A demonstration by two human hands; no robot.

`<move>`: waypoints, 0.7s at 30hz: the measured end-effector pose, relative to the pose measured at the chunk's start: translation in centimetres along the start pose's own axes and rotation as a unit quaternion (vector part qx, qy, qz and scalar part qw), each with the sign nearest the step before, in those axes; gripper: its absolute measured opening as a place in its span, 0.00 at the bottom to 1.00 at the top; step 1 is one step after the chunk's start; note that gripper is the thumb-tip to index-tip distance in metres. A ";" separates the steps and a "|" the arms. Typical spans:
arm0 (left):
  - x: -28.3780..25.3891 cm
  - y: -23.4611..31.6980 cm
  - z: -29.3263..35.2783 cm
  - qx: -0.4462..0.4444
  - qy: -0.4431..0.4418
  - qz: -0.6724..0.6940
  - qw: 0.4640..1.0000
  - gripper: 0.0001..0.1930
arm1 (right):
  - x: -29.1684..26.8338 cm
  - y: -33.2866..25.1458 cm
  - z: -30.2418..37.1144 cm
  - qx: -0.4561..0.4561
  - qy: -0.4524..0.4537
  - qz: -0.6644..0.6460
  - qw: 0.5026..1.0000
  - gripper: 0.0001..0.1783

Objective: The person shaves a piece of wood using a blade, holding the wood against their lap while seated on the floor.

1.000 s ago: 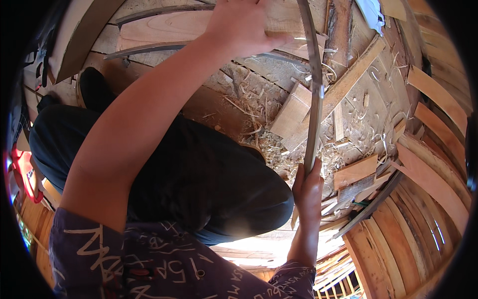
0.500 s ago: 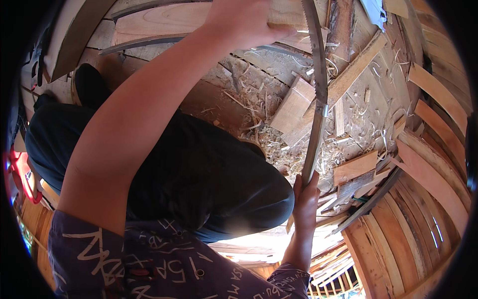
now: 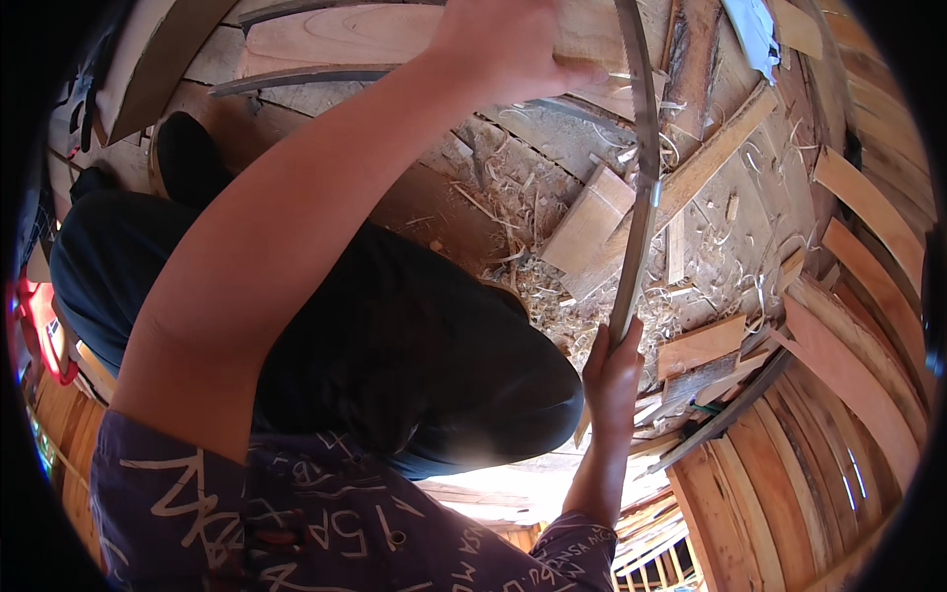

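Observation:
My right hand [image 3: 611, 372] is wrapped round the lower end of a long handsaw's handle [image 3: 634, 259]. The saw blade [image 3: 644, 116] runs up and away from me, its teeth on the left side, crossing the right end of a pale wooden board [image 3: 340, 37]. Pressed down on that board is my left hand [image 3: 503, 47], thumb stretched out toward the blade; the top edge of the picture cuts off part of its fingers. Thumb and blade are a little apart. Where the teeth meet the wood is hard to make out.
Curled shavings and wood scraps cover the floor around a short wooden block [image 3: 592, 222]. A narrow wooden strip [image 3: 718, 150] slants at the right, near a bark-edged piece [image 3: 696, 64]. Planks [image 3: 764, 493] stand along the right side. My bent leg [image 3: 464, 365] lies below the work.
My right hand has pushed the saw forward, away from me. The left hand stays on the board. The whole view has shifted slightly.

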State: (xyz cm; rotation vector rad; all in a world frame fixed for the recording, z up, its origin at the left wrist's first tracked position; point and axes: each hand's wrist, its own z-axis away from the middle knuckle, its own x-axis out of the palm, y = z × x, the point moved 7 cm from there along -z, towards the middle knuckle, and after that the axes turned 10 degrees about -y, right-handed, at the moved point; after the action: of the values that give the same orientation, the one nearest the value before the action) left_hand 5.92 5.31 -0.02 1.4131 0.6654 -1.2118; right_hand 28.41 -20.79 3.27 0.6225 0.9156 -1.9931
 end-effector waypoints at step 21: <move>0.6 -0.2 0.1 0.028 0.069 -0.008 0.997 0.41 | 0.7 0.6 1.0 0.006 0.004 0.000 1.000 0.14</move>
State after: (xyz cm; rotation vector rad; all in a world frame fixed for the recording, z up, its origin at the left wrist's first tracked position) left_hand 5.86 5.10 -0.66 1.5515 0.7439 -1.1591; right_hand 28.46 -22.08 3.17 0.6369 0.9082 -1.9987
